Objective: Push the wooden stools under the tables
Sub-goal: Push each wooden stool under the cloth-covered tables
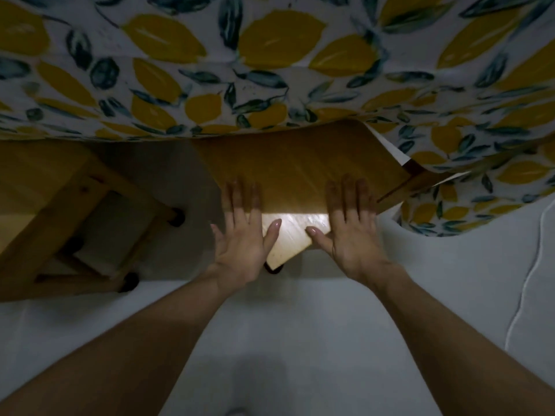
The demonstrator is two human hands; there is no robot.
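Observation:
A wooden stool (295, 163) stands in front of me, its flat seat partly under the table's lemon-print cloth (270, 70). The seat's near corner is lit and sticks out toward me. My left hand (243, 232) lies flat on the seat's near left edge, fingers spread. My right hand (350, 226) lies flat on the near right part of the seat, fingers spread too. Neither hand grips anything. A second wooden stool (78, 223) stands to the left, mostly under the cloth, with its legs and rungs showing.
The cloth hangs down at the right (468, 187) and drapes over the stool's far right corner. Pale floor (300, 340) spreads below my arms. A thin white cord (528, 280) runs along the floor at the right.

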